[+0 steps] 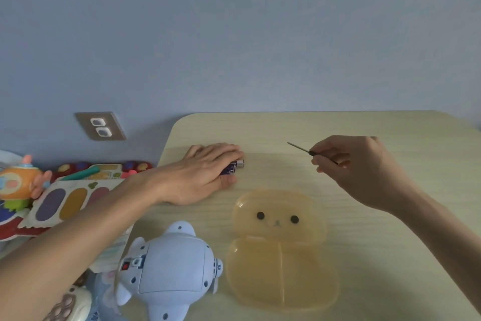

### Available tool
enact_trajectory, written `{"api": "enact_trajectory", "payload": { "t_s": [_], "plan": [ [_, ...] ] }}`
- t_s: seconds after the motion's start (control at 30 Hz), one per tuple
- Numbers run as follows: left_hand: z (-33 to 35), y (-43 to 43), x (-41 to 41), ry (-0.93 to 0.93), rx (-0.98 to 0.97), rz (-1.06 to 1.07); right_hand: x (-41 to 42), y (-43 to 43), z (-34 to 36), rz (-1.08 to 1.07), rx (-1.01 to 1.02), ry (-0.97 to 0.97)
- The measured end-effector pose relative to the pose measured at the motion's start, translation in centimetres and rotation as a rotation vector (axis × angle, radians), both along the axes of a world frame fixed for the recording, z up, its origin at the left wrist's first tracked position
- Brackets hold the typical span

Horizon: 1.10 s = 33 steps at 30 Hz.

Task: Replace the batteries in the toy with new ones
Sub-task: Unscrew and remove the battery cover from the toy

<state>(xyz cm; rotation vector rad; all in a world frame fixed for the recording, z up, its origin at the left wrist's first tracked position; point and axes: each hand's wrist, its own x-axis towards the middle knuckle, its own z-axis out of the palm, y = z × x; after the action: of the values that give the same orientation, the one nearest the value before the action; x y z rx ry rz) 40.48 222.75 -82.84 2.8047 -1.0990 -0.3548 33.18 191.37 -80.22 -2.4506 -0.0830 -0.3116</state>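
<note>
A pale blue toy [170, 272] lies underside up at the table's near left, its battery cover closed. My left hand [201, 173] rests flat on the table farther back, its fingers curled over a few dark blue batteries [234, 166] whose silver ends stick out to the right. Over the table's right half hovers my right hand [361, 167], pinching a thin screwdriver [311, 153] whose metal tip points up and to the left. How many batteries lie under the left hand is hidden.
An open translucent yellow case [282, 250] with a bear face on its lid lies beside the toy. Colourful toys [67, 190] are piled left of the table [390, 255]. A wall socket [100, 126] sits on the blue wall behind.
</note>
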Motion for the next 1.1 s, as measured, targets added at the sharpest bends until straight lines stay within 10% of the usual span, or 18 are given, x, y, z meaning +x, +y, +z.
{"api": "enact_trajectory", "payload": {
  "t_s": [0.4,0.67,0.8,0.93,1.1],
  "plan": [
    [1.0,1.0,-0.7,0.070,-0.093,0.039,-0.8,1.0,0.8,0.019,-0.010,-0.014],
    [5.5,7.2,-5.8,0.317,-0.610,0.307,-2.2,1.5,3.0,0.047,0.021,-0.056],
    [1.1,9.8,-6.9,0.476,-0.369,0.548,-3.9,2.7,4.5,0.104,0.026,-0.056],
    [0.0,8.2,-10.4,0.529,-0.408,0.134,-5.4,4.6,5.7,0.215,0.081,-0.069],
    [4.5,6.5,-14.0,0.506,-0.432,0.524,-7.2,6.4,6.3,0.401,0.118,-0.080]
  ]
}}
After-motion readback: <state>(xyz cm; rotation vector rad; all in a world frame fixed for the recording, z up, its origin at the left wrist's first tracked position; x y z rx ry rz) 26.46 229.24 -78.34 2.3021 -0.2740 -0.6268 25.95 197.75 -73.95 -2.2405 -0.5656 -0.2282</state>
